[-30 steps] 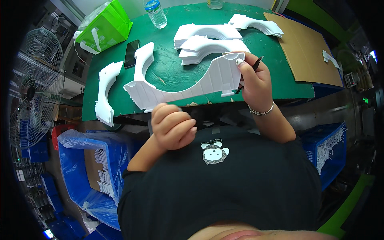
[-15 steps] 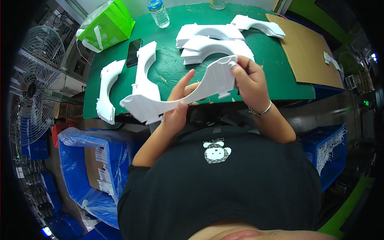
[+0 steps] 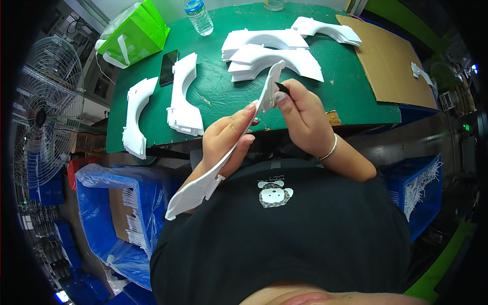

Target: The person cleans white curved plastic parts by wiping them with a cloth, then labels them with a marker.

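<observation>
My left hand (image 3: 223,141) is closed around the middle of a white curved plastic part (image 3: 195,193), which slants from low left up to the right, nearly edge-on. My right hand (image 3: 308,118) is closed beside the part's upper end, its fingers pinched on a small black pointed tool (image 3: 282,88). The tool's tip is close to the part's edge; whether it touches, I cannot tell. Beyond my hands lie stacks of similar white parts: one stack (image 3: 274,62) behind the held part, another (image 3: 184,96) to the left of it.
On the green table (image 3: 213,91) stand a green bag (image 3: 137,35), a water bottle (image 3: 199,19) and a dark phone (image 3: 169,67). Cardboard (image 3: 386,61) covers the right end. A blue crate lined with plastic (image 3: 94,218) sits lower left, another blue crate (image 3: 419,203) lower right. A fan (image 3: 43,112) stands left.
The white part has turned from broadside to steeply slanted, its left end dropping toward my body. My right hand has moved left and down off its end, and the black tool now shows.
</observation>
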A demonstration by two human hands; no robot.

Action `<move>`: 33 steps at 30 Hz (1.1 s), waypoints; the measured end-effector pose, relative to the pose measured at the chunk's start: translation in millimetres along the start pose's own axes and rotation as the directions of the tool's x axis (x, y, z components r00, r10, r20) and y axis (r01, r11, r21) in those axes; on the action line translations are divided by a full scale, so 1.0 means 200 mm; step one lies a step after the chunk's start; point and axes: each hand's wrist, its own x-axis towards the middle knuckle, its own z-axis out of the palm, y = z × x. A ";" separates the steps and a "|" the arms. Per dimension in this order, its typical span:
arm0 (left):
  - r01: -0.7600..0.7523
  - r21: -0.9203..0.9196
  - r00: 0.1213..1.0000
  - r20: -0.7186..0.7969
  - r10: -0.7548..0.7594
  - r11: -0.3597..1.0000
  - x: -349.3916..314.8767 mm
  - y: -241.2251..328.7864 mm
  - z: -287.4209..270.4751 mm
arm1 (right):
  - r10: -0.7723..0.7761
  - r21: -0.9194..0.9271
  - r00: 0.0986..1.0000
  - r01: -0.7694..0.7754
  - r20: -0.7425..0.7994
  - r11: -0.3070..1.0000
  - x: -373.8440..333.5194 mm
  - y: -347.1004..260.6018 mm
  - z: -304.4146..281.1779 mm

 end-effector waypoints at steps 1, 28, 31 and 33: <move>-0.065 0.012 0.998 -0.014 0.065 0.998 0.00 0.00 0.01 | 0.000 0.001 1.000 0.000 -0.004 1.000 -0.01 -0.01 0.00; -0.292 0.172 0.956 0.043 0.289 0.941 0.03 0.00 -0.01 | 0.144 -0.078 0.982 -0.135 0.125 0.988 -0.01 -0.01 0.02; -0.304 0.175 0.953 0.045 0.301 0.936 0.03 0.00 -0.01 | 0.171 -0.031 0.969 -0.168 0.176 0.985 -0.02 -0.03 0.04; -0.310 0.165 0.951 0.041 0.307 0.936 0.03 0.00 -0.01 | 0.121 0.036 0.980 -0.129 0.157 0.991 -0.03 -0.04 0.04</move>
